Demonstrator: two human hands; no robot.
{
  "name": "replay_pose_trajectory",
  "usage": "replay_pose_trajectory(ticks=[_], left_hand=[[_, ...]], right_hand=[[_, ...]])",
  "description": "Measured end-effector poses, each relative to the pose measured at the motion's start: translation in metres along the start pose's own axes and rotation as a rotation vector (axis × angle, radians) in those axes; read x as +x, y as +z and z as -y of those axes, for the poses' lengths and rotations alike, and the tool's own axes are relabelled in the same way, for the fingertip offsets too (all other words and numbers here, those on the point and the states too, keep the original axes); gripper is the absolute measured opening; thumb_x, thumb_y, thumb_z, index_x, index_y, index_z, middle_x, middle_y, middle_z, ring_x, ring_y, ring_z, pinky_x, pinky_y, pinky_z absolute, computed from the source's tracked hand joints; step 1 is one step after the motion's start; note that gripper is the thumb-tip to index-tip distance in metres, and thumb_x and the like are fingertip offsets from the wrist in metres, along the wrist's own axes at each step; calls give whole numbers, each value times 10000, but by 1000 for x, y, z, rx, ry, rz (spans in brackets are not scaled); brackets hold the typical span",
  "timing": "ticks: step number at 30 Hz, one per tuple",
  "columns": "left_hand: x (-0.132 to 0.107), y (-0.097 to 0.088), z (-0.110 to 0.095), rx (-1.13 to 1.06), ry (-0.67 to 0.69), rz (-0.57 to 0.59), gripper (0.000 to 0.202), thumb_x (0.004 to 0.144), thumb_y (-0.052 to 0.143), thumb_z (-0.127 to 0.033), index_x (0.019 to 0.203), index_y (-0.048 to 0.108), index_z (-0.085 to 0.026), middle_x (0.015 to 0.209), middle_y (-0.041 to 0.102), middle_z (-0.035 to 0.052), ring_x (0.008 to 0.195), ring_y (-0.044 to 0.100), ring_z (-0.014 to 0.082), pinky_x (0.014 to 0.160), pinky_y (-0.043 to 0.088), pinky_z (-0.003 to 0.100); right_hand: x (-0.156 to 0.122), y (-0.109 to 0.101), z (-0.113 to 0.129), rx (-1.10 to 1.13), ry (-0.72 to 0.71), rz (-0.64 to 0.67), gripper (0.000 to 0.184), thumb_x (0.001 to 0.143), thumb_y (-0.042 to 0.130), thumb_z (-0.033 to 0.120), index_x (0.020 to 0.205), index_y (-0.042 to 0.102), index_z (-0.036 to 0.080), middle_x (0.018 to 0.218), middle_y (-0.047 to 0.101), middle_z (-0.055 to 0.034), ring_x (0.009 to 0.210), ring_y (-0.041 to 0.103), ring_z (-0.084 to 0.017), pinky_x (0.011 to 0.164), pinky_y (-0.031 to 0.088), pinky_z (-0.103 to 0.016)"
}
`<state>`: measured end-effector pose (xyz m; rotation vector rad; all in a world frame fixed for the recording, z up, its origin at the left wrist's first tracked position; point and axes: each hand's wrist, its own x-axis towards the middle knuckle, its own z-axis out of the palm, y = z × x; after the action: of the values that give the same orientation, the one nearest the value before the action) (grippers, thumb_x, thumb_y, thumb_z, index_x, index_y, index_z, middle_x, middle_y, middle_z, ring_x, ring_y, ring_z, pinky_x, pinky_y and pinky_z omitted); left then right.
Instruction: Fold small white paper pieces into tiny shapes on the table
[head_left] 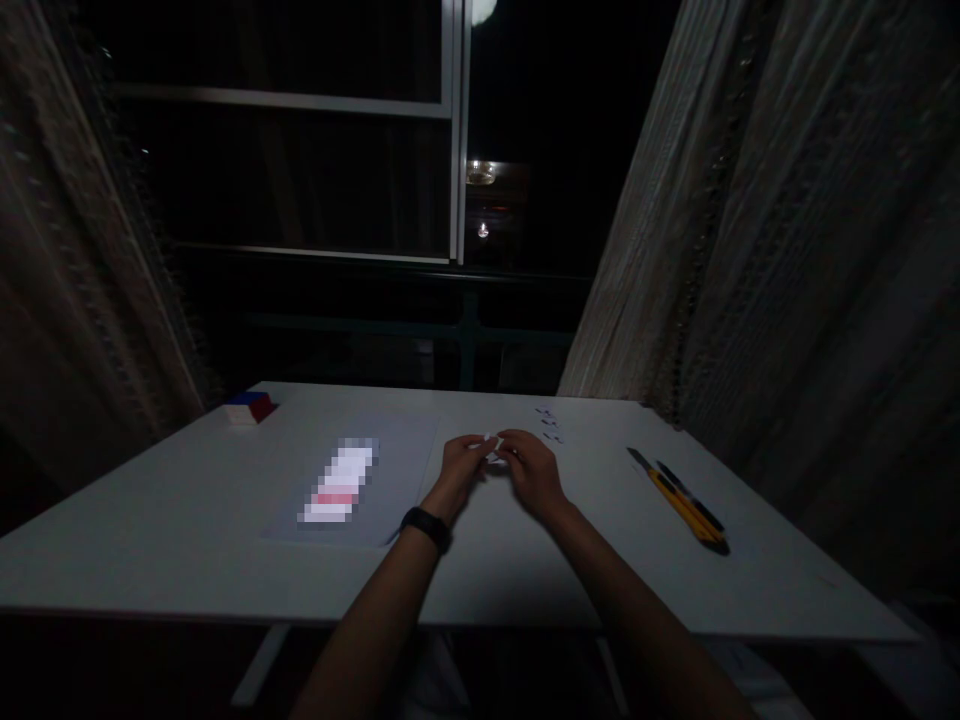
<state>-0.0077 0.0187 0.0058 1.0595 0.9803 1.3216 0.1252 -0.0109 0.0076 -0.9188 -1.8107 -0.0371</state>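
Room: worktop (187, 520) edges well clear; cutter (675, 495) right, sheet (397, 480) left.
Axis: white bit (489, 447) lies approx left-right.
Grip: your left hand (459, 468) & right hand (534, 470) pinch it.

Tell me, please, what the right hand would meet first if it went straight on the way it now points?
Most likely the small white piece pinched between both hands, then the left hand, since the right hand points forward and leftward at it. The picture is dim, so depth is uncertain.
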Motion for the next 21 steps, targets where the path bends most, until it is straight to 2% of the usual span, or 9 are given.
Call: replay_pose_trajectory(ticks=[8,14,17,21], left_hand=[[-1,3,-4,-41,33,7,392,492,780,-383,715,631,-96,571,580,17,419,453,61,397,320,188],[0,2,-4,-32,53,-1,366,479,782,-392,639,627,-101,508,542,-1,408,423,58,394,295,192],[2,1,-3,-53,42,-12,363,481,779,-394,639,625,-106,524,555,3,416,438,61,401,304,193],[3,0,-4,-69,39,-33,356,476,782,-380,649,631,-107,543,569,8,430,460,69,409,321,195]], right_hand=[[-1,0,-2,-3,61,-31,155,834,468,208,872,618,221,925,653,-63,863,592,-200,800,455,-345],[-1,1,-2,37,98,-29,162,822,470,227,873,624,223,895,650,-53,796,594,-188,757,466,-327],[0,0,-1,39,130,-48,127,794,520,255,878,610,224,857,641,-41,719,583,-174,702,469,-312],[1,-2,2,75,166,-30,204,736,583,241,938,589,220,838,626,-26,647,566,-152,633,469,-288]])
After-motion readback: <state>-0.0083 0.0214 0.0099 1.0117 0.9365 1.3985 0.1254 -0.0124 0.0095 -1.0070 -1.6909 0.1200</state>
